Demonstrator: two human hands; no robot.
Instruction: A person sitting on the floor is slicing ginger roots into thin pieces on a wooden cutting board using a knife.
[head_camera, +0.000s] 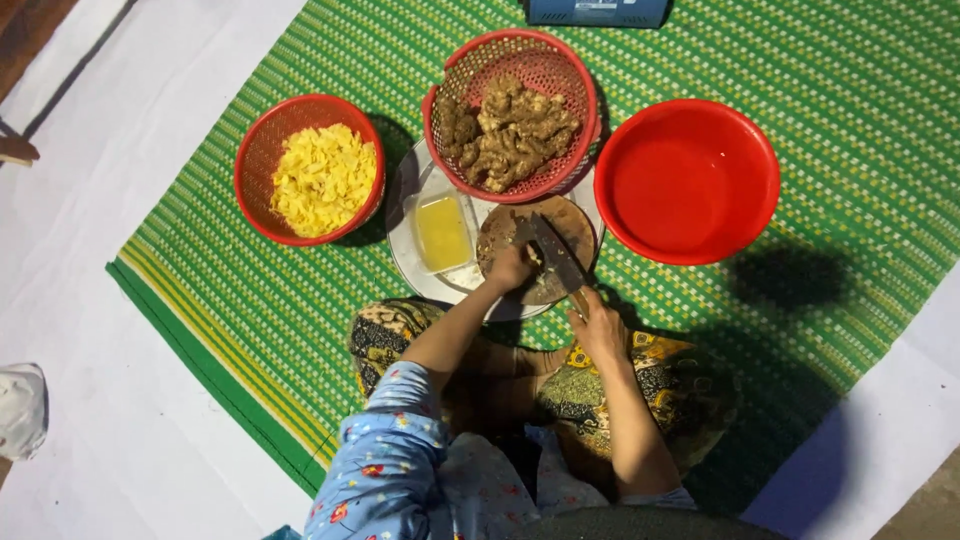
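Observation:
I sit cross-legged on a green striped mat (250, 300). A round wooden cutting board (575, 222) rests on a metal tray (405, 255) in front of me. My left hand (510, 268) presses a small piece of ginger (533, 254) against the board. My right hand (598, 325) grips the handle of a knife (557, 252), whose dark blade lies across the board beside the ginger. A red mesh basket (455, 75) of whole ginger roots (510, 135) sits just beyond the board.
A red basket (260, 150) of yellow ginger slices (322, 180) stands at the left. A small clear container (442, 233) of yellowish liquid sits on the tray. A red bowl (688, 180) is at the right. A blue box (598, 12) lies at the top edge.

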